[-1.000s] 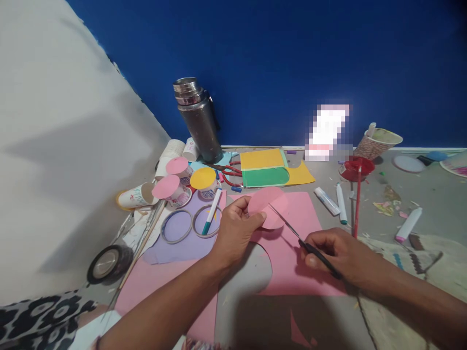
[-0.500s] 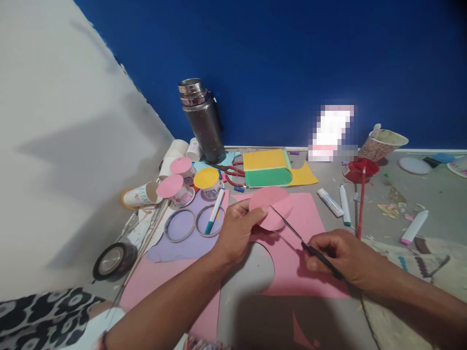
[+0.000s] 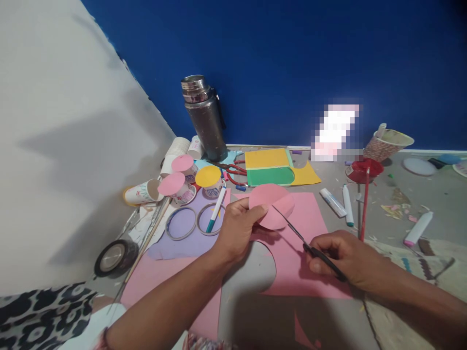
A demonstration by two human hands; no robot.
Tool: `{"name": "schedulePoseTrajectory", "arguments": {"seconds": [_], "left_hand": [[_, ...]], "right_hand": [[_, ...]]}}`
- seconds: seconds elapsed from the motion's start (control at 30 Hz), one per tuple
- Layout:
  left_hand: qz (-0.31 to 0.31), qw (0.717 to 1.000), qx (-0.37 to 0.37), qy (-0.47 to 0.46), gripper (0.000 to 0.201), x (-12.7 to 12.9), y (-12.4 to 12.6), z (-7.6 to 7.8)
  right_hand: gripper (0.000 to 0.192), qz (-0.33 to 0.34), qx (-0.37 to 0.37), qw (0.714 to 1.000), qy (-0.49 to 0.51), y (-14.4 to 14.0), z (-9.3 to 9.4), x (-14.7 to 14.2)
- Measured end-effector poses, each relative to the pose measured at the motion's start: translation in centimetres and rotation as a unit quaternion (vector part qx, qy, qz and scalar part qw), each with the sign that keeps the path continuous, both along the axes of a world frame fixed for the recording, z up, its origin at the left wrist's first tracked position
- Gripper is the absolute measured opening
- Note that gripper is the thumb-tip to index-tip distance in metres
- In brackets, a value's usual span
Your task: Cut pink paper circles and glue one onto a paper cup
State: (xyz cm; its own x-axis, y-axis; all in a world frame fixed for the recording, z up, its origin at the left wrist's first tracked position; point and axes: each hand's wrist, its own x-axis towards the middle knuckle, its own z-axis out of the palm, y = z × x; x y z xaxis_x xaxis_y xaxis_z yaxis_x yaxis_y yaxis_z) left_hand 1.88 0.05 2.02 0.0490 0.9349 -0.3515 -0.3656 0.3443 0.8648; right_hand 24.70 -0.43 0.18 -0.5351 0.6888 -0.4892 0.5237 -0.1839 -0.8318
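My left hand [image 3: 241, 226] pinches the left edge of a round pink paper disc [image 3: 268, 201], thumb on top. Wrapped round the black handles of a pair of scissors [image 3: 290, 224] are the fingers of my right hand [image 3: 333, 255]. The blades look nearly closed, with their tip over the middle of the disc; a line runs across the paper near it. Beneath both hands lies a sheet of pink paper [image 3: 310, 214] with a rounded piece cut from its lower left side.
Left stand paper cups topped with pink discs [image 3: 171, 183] and a yellow disc [image 3: 208, 176]. Two rings [image 3: 181, 223] and a marker [image 3: 216, 210] rest on purple paper [image 3: 168, 248]. Behind are a steel flask [image 3: 206, 121] and red-handled scissors [image 3: 237, 171]. Rightward lie a tube [image 3: 332, 201] and markers [image 3: 348, 205].
The whole view has shifted slightly. Both hands, the disc and the scissors keep almost the same position relative to each other.
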Motion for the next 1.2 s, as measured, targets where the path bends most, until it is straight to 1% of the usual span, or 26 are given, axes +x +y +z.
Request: {"name": "schedulePoseTrajectory", "arguments": {"seconds": [0.13, 0.43, 0.6, 0.73, 1.0, 1.2], "left_hand": [[-0.003, 1.000, -0.008, 0.001, 0.030, -0.04, 0.00, 0.21], [-0.006, 1.000, -0.018, 0.008, 0.040, -0.03, 0.03, 0.28], [-0.012, 1.000, -0.017, 0.001, 0.032, 0.12, -0.02, 0.26], [-0.011, 1.000, -0.018, -0.018, 0.024, 0.13, -0.02, 0.18], [-0.017, 0.999, -0.016, -0.027, 0.024, 0.04, -0.04, 0.07], [-0.024, 0.998, -0.023, -0.045, 0.023, 0.02, 0.03, 0.16]], "right_hand": [[0.054, -0.006, 0.005, 1.000, 0.001, 0.02, 0.01, -0.05], [0.051, -0.013, -0.005, 1.000, -0.002, -0.15, -0.38, 0.18], [0.048, -0.012, -0.025, 1.000, 0.005, -0.25, -0.57, 0.24], [0.046, -0.008, -0.020, 1.000, -0.005, -0.28, -0.38, 0.22], [0.045, -0.006, -0.016, 1.000, -0.010, -0.34, 0.01, 0.16], [0.050, 0.001, 0.012, 1.000, -0.016, -0.41, 0.19, -0.06]]}}
